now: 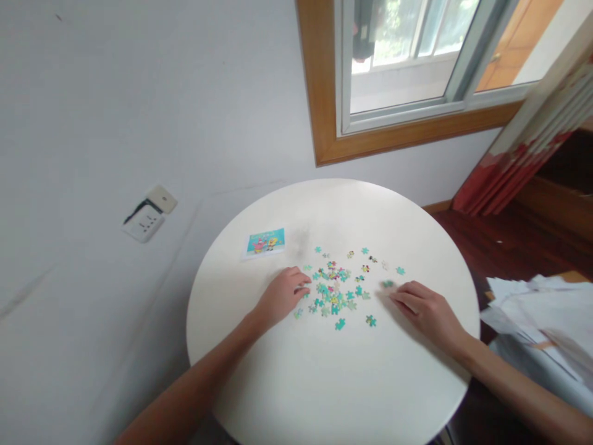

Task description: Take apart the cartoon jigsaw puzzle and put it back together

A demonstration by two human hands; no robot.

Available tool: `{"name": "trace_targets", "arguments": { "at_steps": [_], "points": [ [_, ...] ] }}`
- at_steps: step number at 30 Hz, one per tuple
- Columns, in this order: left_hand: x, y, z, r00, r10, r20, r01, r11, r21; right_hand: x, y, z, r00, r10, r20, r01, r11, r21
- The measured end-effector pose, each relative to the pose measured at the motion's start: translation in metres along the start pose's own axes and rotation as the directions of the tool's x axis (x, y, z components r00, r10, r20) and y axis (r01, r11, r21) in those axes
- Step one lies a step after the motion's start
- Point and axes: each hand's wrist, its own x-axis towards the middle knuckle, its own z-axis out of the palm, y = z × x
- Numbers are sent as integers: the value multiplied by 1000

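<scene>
Loose jigsaw puzzle pieces (334,301), mostly teal with some yellow, pink and pale ones, lie in a loose heap on the round white table (343,383). My left hand (281,295) rests at the heap's left edge, fingers curved and a gap between thumb and forefinger. On the right, my right hand (428,312) has its fingers pinched together. A blurred greenish puzzle piece (387,284) shows at its fingertips and seems to be in the pinch. Behind my left hand lies a small picture card (265,243) with cartoon figures, one pink and one yellow.
A white wall (139,111) with a socket (144,221) borders the table's left and back. Above it is a wood-framed window (327,123). Papers (542,315) are stacked right of the table, and a red-and-white curtain (504,179) hangs beyond.
</scene>
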Motion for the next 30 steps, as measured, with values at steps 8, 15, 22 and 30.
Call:
{"name": "trace_targets", "arguments": {
  "at_steps": [8,15,22,30],
  "points": [
    [18,14,3,930,325,175,-359,906,224,-22,3,-10,998,-34,43,40,987,-154],
    [22,-2,12,860,500,100,-507,815,280,39,-33,14,999,17,34,-17,1000,12],
    [-3,-13,-8,879,469,-84,-427,854,296,110,-51,42,927,-227,298,242,970,-11],
    [-67,-30,-10,895,423,-143,-350,864,361,116,-42,44,902,-273,334,234,960,153]
  ]
}}
